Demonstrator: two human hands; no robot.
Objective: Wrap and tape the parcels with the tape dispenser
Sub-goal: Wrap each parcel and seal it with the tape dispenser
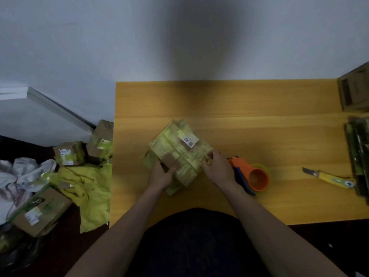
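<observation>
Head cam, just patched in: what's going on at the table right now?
A person is working on a parcel already largely covered in yellow-green tape, sitting on the wooden table. The left hand grips its near edge and the right hand pinches at its right side. The orange tape dispenser lies on the table just right of the right hand, unheld. A yellow utility knife lies farther right. Several taped boxes sit on the floor to the left.

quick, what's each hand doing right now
Left hand: grips the near left end of the parcel.
Right hand: pinches the wrap at the parcel's right edge; the tape dispenser lies unheld behind it.
</observation>
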